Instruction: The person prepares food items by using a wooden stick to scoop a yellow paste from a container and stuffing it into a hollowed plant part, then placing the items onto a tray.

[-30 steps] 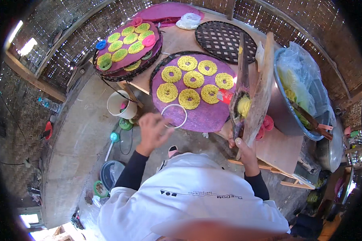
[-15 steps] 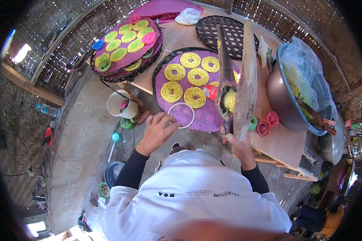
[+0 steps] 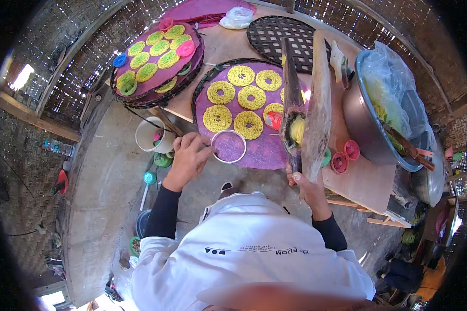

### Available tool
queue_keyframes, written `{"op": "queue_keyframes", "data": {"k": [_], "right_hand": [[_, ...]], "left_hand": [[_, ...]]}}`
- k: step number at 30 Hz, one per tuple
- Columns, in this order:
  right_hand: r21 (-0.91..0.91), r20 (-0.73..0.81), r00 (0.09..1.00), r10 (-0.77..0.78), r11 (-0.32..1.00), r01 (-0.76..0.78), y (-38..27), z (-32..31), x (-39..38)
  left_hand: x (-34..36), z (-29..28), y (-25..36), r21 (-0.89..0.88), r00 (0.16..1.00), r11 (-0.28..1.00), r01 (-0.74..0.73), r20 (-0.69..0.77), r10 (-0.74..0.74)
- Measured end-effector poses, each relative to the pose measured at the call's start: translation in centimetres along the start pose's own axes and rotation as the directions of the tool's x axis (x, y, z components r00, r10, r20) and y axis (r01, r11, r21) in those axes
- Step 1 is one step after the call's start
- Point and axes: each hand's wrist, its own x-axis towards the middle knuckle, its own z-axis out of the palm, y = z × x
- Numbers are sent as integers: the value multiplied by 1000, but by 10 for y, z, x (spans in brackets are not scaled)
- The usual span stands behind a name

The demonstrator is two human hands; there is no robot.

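Observation:
My left hand (image 3: 188, 157) pinches the edge of a thin white ring (image 3: 229, 130), which lies at the near edge of a round purple cloth-covered tray (image 3: 267, 155). Several yellow noodle-like rings (image 3: 248, 125), each with a hole or a thin centre, are spread over that cloth. My right hand (image 3: 311, 191) grips the near end of a wooden hand press made of a dark bar (image 3: 291, 78) and a pale bar (image 3: 319, 116). Yellow dough (image 3: 297, 129) shows in the dark bar's hollow, and a red tin piece (image 3: 273, 119) juts from its left side. The press hides the tray's right part.
Farther left, stacked trays (image 3: 153, 85) carry yellow-green rings and coloured plastic moulds. A black woven tray (image 3: 283, 39) lies at the back. On the right stands a big basin (image 3: 353, 111) with plastic-wrapped yellow dough, beside pink moulds (image 3: 339, 163). Below left is a white bucket (image 3: 146, 137).
My left hand and the white ring have shifted slightly left and up in the picture. The trays have also shifted slightly left in view. My right hand keeps hold of the press.

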Motion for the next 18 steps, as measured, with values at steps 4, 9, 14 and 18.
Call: {"op": "queue_keyframes", "data": {"k": [4, 9, 14, 18], "right_hand": [[-8, 50, 999, -12, 1000, 12, -3, 3, 3], [-166, 156, 988, -1, 986, 28, -15, 5, 19], [-336, 470, 881, 60, 935, 116, -58, 28, 52], [-382, 545, 762, 349, 913, -145, -73, 29, 75]], "left_hand": [[2, 3, -16, -57, 1000, 998, -4, 15, 5], [26, -19, -23, -605, 985, 787, 117, -30, -169], [113, -62, -24, -908, 805, -188, -374, -217, -551], [133, -78, -44, -697, 845, -527, -486, -221, -487]]}}
